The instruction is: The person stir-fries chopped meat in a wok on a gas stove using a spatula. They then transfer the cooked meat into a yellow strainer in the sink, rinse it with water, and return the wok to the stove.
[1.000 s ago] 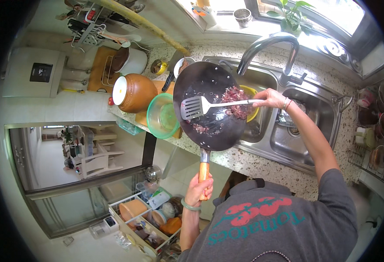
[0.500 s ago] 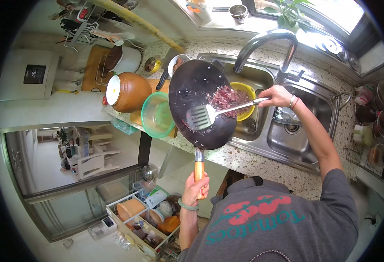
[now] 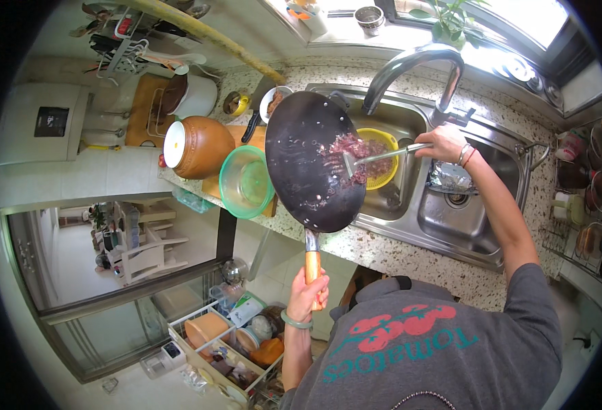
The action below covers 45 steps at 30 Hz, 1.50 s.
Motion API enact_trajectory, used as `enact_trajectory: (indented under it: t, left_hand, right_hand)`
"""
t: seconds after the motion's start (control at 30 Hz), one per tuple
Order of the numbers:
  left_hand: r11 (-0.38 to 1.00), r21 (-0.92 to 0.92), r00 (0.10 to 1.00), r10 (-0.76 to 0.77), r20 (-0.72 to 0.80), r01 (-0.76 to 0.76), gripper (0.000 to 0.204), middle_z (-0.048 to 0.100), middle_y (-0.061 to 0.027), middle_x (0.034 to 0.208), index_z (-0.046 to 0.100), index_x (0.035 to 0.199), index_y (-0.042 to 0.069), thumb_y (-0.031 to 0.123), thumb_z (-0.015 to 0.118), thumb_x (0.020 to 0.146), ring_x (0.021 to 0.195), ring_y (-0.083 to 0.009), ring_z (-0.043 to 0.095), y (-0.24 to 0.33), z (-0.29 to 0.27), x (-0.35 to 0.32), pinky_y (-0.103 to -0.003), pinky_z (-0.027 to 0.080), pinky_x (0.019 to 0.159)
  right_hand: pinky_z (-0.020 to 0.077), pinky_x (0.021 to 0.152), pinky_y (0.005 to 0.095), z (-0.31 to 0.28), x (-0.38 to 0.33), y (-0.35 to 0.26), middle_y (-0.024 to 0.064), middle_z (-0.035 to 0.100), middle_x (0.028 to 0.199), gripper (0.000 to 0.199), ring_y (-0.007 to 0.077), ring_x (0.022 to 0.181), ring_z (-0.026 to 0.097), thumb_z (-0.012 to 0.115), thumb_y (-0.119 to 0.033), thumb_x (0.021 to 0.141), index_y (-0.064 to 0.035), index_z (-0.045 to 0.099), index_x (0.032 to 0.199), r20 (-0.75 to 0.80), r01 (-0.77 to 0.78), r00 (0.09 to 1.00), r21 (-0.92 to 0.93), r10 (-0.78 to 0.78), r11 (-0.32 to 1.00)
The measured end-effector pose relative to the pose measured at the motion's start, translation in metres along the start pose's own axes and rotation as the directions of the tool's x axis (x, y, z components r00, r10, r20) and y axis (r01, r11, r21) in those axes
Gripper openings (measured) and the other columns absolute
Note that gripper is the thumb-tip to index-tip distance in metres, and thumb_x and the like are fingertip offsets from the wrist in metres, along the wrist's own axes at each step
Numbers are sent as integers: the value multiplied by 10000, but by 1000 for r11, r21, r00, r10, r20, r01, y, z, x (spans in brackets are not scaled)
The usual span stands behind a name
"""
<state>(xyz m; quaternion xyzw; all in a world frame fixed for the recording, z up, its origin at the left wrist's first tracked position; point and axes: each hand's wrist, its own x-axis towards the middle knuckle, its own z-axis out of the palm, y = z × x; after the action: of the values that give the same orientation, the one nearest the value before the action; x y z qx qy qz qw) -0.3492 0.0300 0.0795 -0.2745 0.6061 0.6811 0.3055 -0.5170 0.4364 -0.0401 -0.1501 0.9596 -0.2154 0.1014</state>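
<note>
My left hand is wrapped round the wooden handle of a black wok, tilted with its right rim over a yellow colander in the left sink basin. In my right hand is a slotted metal spatula, its blade turned edge-on near the wok's right rim. Reddish-purple shredded food lies at that rim, and more of it is in the colander. Small bits cling to the lower part of the wok.
Left of the wok stand a green plastic basin, a brown clay jar and a knife on a board. A curved faucet arches over the double sink. A small white bowl sits behind the wok.
The spatula has moved right across the wok to the food at the rim, its blade turning edge-on. My right hand has shifted right. The wok is tipped slightly more; my left hand keeps its grip.
</note>
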Motion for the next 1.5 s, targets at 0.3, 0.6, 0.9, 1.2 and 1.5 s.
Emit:
enact_trajectory:
  t: [0.3,0.6,0.9,1.2,1.5]
  left_hand:
    - [999,44,1000,16,-7,-16,223,472,-34,652,456,1010,22,12,585,830,440,-91,451,0,5,1,-230,389,358]
    - [997,69,999,41,-34,-39,239,480,-39,662,448,1020,26,19,592,829,441,-93,453,-3,11,5,-231,392,358]
    - [996,82,998,42,-41,-38,239,486,-40,675,448,1018,35,30,597,831,449,-93,459,-8,17,4,-233,389,362]
    - [995,67,997,71,-43,-68,247,489,-42,679,441,1022,36,35,600,832,457,-93,461,-15,15,4,-229,390,369]
    - [990,128,995,68,-69,-59,248,491,-43,669,441,1015,32,33,602,827,451,-93,460,-11,20,-4,-232,392,370]
  right_hand:
    - [506,638,362,5,7,-8,89,674,759,397,277,694,648,675,-516,732,-185,703,950,156,55,985,133,-76,990]
    - [464,543,399,11,-13,3,96,614,612,304,282,600,623,662,-456,749,-194,689,901,-123,-32,992,-134,16,990]
    - [489,572,403,50,-20,-22,110,648,696,372,300,670,640,583,-506,814,-180,665,973,-99,-223,969,63,228,973]
    - [486,563,408,32,-48,-26,98,647,671,347,286,633,636,613,-485,798,-161,679,903,-150,-310,940,-2,306,951]
    - [485,541,410,56,-39,-29,98,643,675,339,293,639,635,585,-496,819,-173,665,887,-205,-336,917,68,343,939]
